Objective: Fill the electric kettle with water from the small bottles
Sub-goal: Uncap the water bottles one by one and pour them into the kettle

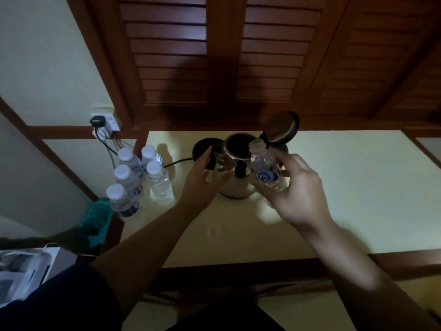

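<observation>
Left grip (202,181) spread, right grip (296,187) clenched

Right hand (296,187) is covering the lower half of the open bottle (263,164), so water level can't be read. Kettle (235,168) interior is showing only black; its handle is sitting behind that bottle. Left hand (205,180) is hiding part of the base (205,149). Capped bottles (140,173) labels are blurring out. White box (21,273) is getting cut off at left edge.
</observation>
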Tool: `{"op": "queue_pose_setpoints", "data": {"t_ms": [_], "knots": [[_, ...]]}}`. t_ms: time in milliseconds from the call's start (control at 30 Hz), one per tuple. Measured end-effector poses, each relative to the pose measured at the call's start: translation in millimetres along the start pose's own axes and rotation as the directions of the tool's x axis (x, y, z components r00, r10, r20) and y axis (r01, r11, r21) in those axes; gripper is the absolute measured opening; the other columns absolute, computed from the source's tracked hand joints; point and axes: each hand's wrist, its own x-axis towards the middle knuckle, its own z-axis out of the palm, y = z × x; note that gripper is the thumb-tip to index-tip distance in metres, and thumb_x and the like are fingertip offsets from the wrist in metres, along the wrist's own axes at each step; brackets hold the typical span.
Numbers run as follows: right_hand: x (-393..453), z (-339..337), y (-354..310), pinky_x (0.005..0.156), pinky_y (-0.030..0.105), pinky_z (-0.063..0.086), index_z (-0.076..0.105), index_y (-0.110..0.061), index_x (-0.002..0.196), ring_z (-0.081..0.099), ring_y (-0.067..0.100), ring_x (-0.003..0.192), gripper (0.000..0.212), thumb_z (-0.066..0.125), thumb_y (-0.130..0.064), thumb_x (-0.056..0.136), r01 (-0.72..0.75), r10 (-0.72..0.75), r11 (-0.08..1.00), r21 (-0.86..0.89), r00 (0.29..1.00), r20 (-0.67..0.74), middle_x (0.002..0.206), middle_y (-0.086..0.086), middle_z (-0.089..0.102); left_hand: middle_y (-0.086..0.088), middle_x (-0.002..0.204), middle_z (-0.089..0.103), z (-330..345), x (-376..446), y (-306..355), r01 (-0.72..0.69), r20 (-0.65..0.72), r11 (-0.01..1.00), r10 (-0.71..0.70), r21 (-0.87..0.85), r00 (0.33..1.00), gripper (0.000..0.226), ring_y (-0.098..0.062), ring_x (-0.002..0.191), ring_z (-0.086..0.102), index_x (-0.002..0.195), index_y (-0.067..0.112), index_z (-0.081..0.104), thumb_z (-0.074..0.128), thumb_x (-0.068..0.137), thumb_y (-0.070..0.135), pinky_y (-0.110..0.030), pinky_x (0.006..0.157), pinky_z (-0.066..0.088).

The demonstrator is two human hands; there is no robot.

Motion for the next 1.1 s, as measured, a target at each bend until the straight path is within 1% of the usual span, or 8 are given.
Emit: {"op": "queue_pose_setpoints", "data": {"t_ms": [67, 200, 333, 433, 600, 800, 900, 1100], "knots": [[5.8, -5.8, -3.2, 0.088, 0.035, 0.059, 0.052, -0.030, 0.146, 0.068, 0.017, 0.110, 0.077, 0.086, -0.046, 0.080, -0.005, 0.003, 0.996, -0.086, 1.000, -0.015, 0.130, -0.007, 0.067, 0.013, 0.143, 0.060, 1.7, 4.8, 2.0, -0.031, 0.034, 0.999, 0.032, -0.036, 0.999, 0.077, -0.002, 0.132, 0.055, 0.153, 0.031, 0.042, 0.081, 0.087, 0.036, -0.025, 0.102, 0.048], [15.2, -13.4, -5.7, 0.081, 0.038, 0.059, 0.056, -0.030, 0.142, 0.070, 0.023, 0.100, 0.073, 0.085, -0.049, 0.077, -0.010, 0.009, 0.970, -0.245, 1.000, -0.007, 0.120, -0.002, 0.070, 0.010, 0.139, 0.063, 4.8, 11.7, 0.4, -0.015, 0.062, 0.996, 0.021, -0.090, 0.998, 0.079, 0.001, 0.124, 0.060, 0.152, 0.026, 0.045, 0.085, 0.084, 0.029, -0.023, 0.098, 0.053], [21.5, -15.4, -8.0, 0.078, 0.037, 0.056, 0.056, -0.033, 0.144, 0.070, 0.029, 0.098, 0.075, 0.083, -0.053, 0.077, -0.028, 0.036, 0.926, -0.377, 0.999, 0.013, 0.119, -0.001, 0.070, -0.004, 0.128, 0.067, 7.5, 15.5, 0.2, -0.011, 0.064, 0.990, 0.020, -0.137, 0.998, 0.072, 0.000, 0.109, 0.068, 0.146, 0.013, 0.051, 0.085, 0.083, 0.008, -0.024, 0.092, 0.056], [25.4, -16.7, -11.7, 0.073, 0.035, 0.052, 0.056, -0.032, 0.145, 0.070, 0.033, 0.097, 0.076, 0.082, -0.053, 0.077, 0.000, 0.023, 0.887, -0.462, 0.999, 0.044, 0.119, 0.001, 0.071, -0.007, 0.125, 0.068, 7.2, 14.2, 0.4, -0.009, 0.050, 0.983, 0.019, -0.181, 0.999, 0.068, 0.000, 0.103, 0.070, 0.142, 0.009, 0.054, 0.083, 0.082, 0.000, -0.021, 0.089, 0.056], [30.8, -14.2, -21.9, 0.074, 0.037, 0.052, 0.054, -0.036, 0.145, 0.070, 0.035, 0.100, 0.074, 0.081, -0.051, 0.077, 0.014, 0.030, 0.851, -0.525, 0.997, 0.076, 0.118, 0.001, 0.071, 0.009, 0.115, 0.072, 7.5, 13.1, -0.8, -0.048, 0.022, 0.989, 0.052, -0.140, 0.998, 0.061, -0.004, 0.109, 0.067, 0.135, 0.023, 0.060, 0.087, 0.080, 0.017, -0.025, 0.097, 0.055], [36.3, -13.7, -28.1, 0.067, 0.036, 0.052, 0.052, -0.038, 0.135, 0.070, 0.038, 0.092, 0.068, 0.083, -0.044, 0.075, 0.037, 0.028, 0.817, -0.576, 0.994, 0.103, 0.108, 0.002, 0.071, 0.013, 0.111, 0.071, 5.4, 11.4, 2.9, -0.060, 0.006, 0.994, 0.061, -0.087, 0.998, 0.054, 0.010, 0.105, 0.064, 0.125, 0.024, 0.062, 0.089, 0.079, 0.017, -0.005, 0.088, 0.046], [39.7, -15.3, -30.9, 0.068, 0.036, 0.052, 0.053, -0.038, 0.137, 0.070, 0.039, 0.094, 0.069, 0.082, -0.045, 0.075, 0.055, 0.040, 0.781, -0.622, 0.990, 0.137, 0.109, 0.003, 0.072, 0.017, 0.107, 0.069, 6.4, 11.7, 1.7, -0.056, -0.006, 0.996, 0.056, -0.075, 0.998, 0.054, 0.016, 0.100, 0.062, 0.122, 0.027, 0.060, 0.089, 0.079, 0.013, -0.001, 0.085, 0.044], [44.8, -20.4, -38.1, 0.073, 0.037, 0.054, 0.054, -0.038, 0.141, 0.070, 0.037, 0.099, 0.071, 0.082, -0.048, 0.077, 0.076, 0.049, 0.742, -0.666, 0.985, 0.167, 0.116, 0.004, 0.072, 0.014, 0.112, 0.071, 6.8, 13.7, -0.8, -0.057, -0.012, 0.997, 0.057, -0.047, 0.998, 0.058, 0.007, 0.107, 0.064, 0.123, 0.032, 0.059, 0.090, 0.077, 0.020, -0.005, 0.090, 0.046]]}}
